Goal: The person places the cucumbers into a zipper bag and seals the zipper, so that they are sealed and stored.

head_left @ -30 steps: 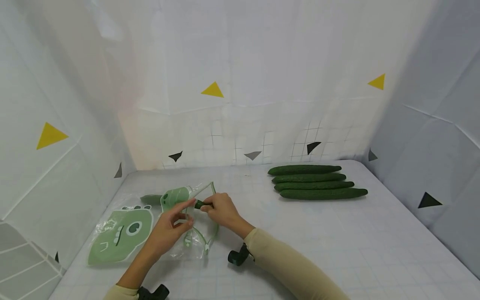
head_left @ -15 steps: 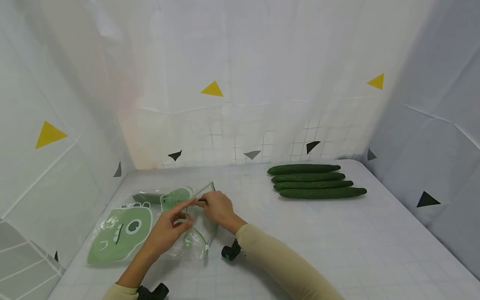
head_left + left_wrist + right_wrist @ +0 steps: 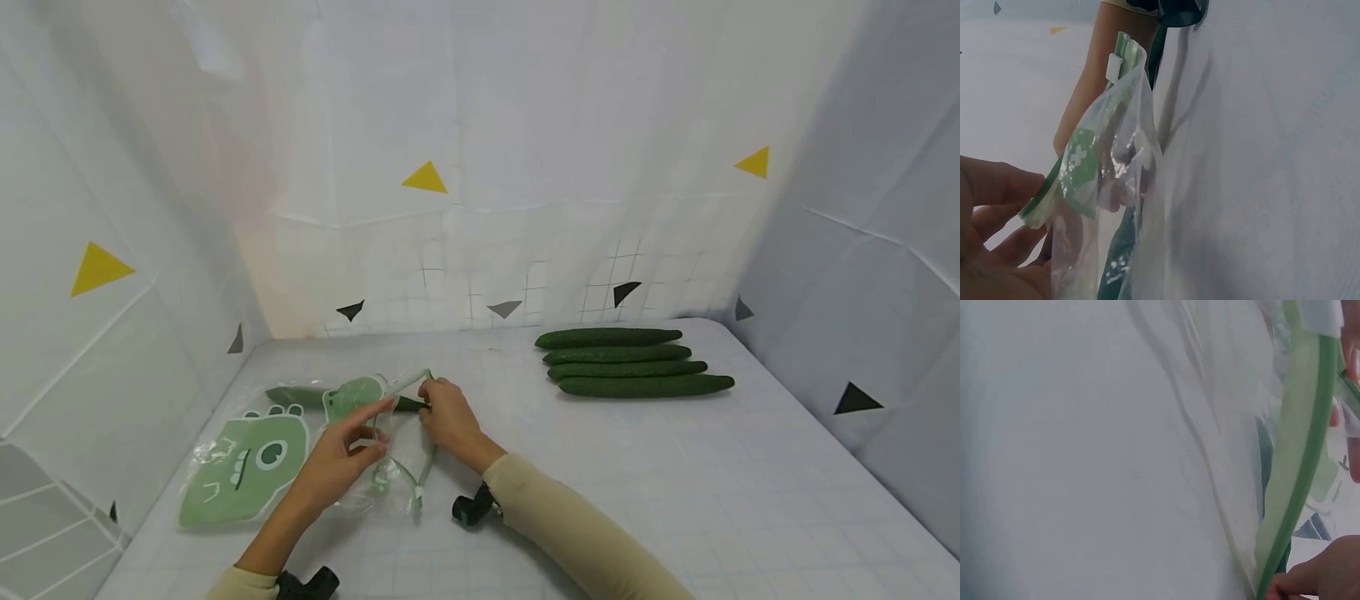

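A clear slider zip bag (image 3: 247, 467) with a green one-eyed monster print lies at the left of the table, its mouth spread toward the right. My left hand (image 3: 337, 458) pinches the green zip edge (image 3: 1041, 194) between thumb and fingers. Across the mouth, my right hand (image 3: 450, 425) pinches the opposite zip edge (image 3: 1300, 462), beside the end of a cucumber (image 3: 408, 405). The cucumber lies lengthwise within the bag, its middle hidden by the print and its far end showing through clear plastic. A white slider (image 3: 1114, 67) sits on the zip.
Several cucumbers (image 3: 645, 386) lie side by side at the back right of the white table (image 3: 600, 475). White sheets with yellow and dark triangles (image 3: 426, 177) wall the table at the back and sides. A black camera mount (image 3: 472, 506) sits at my right wrist.
My right hand reached into the bag's mouth and pushed the cucumber leftward, then drew back right to the rim. The bag has shifted slightly right; my left hand has barely moved.
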{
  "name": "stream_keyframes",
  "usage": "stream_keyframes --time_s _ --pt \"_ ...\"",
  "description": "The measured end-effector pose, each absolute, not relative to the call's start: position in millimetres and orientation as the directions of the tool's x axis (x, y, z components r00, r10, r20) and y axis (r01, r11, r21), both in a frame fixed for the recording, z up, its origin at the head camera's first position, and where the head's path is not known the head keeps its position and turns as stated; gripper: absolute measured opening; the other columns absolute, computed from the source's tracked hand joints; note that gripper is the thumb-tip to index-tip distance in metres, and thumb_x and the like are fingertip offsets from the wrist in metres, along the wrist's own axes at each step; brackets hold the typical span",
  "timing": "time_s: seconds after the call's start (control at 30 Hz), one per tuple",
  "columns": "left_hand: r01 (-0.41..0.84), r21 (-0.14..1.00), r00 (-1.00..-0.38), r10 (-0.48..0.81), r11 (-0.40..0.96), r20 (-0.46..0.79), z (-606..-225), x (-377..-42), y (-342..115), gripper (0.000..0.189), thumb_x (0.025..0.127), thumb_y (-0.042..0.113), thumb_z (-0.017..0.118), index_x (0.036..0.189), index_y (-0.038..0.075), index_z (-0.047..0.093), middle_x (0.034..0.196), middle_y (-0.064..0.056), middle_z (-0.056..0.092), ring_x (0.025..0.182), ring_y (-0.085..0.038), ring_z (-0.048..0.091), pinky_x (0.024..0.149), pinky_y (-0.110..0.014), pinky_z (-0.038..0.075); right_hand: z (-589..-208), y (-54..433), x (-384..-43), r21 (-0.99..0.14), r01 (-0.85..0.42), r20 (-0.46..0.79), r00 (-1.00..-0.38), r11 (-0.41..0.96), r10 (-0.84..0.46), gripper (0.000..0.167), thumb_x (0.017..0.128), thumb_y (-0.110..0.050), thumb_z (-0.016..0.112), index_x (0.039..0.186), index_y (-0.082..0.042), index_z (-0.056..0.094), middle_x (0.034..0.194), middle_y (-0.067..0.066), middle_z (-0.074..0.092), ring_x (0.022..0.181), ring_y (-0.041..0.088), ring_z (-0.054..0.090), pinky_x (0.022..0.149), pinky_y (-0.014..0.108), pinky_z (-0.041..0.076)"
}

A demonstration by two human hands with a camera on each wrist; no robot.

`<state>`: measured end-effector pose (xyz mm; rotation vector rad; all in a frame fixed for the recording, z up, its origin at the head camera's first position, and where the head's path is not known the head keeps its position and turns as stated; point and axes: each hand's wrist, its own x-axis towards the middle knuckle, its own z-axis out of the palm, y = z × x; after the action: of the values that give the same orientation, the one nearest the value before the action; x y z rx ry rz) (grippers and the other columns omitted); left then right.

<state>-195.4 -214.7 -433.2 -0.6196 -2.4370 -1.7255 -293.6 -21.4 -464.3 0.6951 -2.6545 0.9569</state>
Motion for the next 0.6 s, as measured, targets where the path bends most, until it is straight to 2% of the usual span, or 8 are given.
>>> stream_keyframes --time_s 0.2,0.4,0.5,0.6 --pt "0.369 0.885 -0.917 0.269 0.284 0.296 -434 -195 -214 0.063 0.093 -0.012 0.066 0.152 0.006 0.053 0.153 -0.013 0.050 0.110 -0.045 0.061 0.089 -0.031 0.053 -462 -17 -290 -0.464 -0.437 0.300 -0.896 0.770 -0.328 0.012 0.090 -0.007 0.080 0.094 -0.006 0.069 0.086 0.002 0.061 0.077 0.019 0.061 0.065 0.033 0.052" --pt "0.364 0.886 -0.918 0.272 0.286 0.289 -433 -194 -214 0.063 0.094 -0.012 0.066 0.152 0.007 0.053 0.154 -0.012 0.050 0.111 -0.041 0.062 0.090 -0.031 0.053 -464 -15 -286 -0.443 -0.410 0.284 -0.908 0.797 -0.309 0.019 0.091 -0.014 0.081 0.080 -0.010 0.065 0.078 -0.001 0.058 0.069 0.015 0.056 0.059 0.032 0.048" --pt "0.360 0.887 -0.920 0.268 0.288 0.286 -433 -194 -214 0.062 0.094 -0.011 0.067 0.152 0.007 0.053 0.153 -0.012 0.051 0.111 -0.040 0.062 0.091 -0.031 0.053 -468 -14 -285 -0.450 -0.431 0.315 -0.896 0.782 -0.313 0.019 0.090 -0.014 0.081 0.078 -0.010 0.067 0.077 -0.002 0.056 0.067 0.013 0.052 0.056 0.030 0.045" --pt "0.362 0.886 -0.920 0.265 0.289 0.289 -432 -194 -214 0.062 0.094 -0.012 0.067 0.152 0.006 0.053 0.153 -0.012 0.051 0.110 -0.041 0.062 0.091 -0.031 0.053 -473 -13 -285 -0.445 -0.469 0.359 -0.874 0.763 -0.328 0.009 0.092 -0.013 0.080 0.086 -0.008 0.075 0.080 -0.001 0.058 0.068 0.012 0.052 0.057 0.027 0.045"
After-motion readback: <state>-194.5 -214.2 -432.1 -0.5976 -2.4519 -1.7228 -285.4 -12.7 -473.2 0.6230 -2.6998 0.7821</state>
